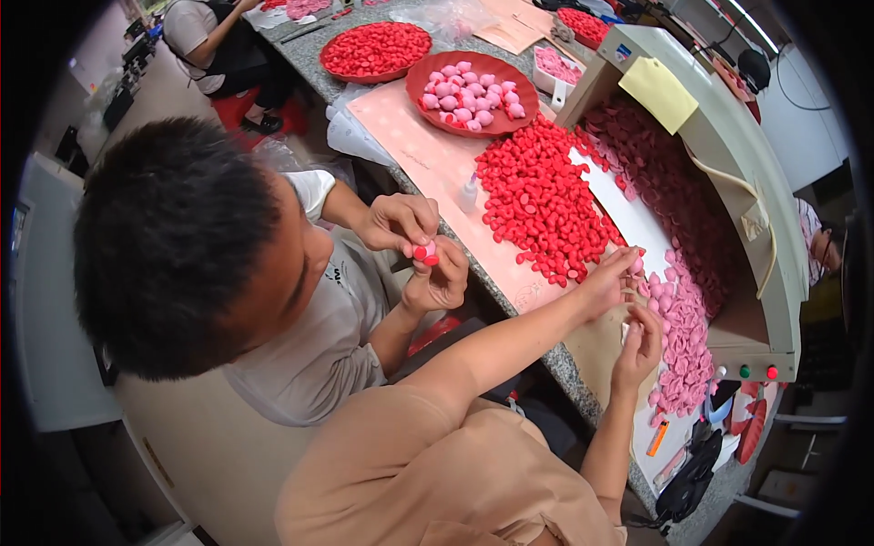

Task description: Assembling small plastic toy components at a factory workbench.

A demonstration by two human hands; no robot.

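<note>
My left hand [604,284] reaches over the table between a red heap and a pink heap. Its thumb and fingers are closed on a small pink-and-red piece [637,265]. Just below, my right hand [641,348] has its fingers curled close together; a bit of white shows at them, too small to name. The red pile [537,196] of small rounded pieces lies beyond my left hand. Pink pieces [681,341], some round and some flat and ruffled, are heaped right beside my right hand.
A co-worker [309,346] sits close on my left, pinching a red-and-pink piece [425,253]. A red bowl [419,91] of pink balls, a red tray [326,65], and a small bottle [468,193] stand farther back. At right is a grey hooded machine [774,227]; an orange lighter-like object [657,439] lies nearer.
</note>
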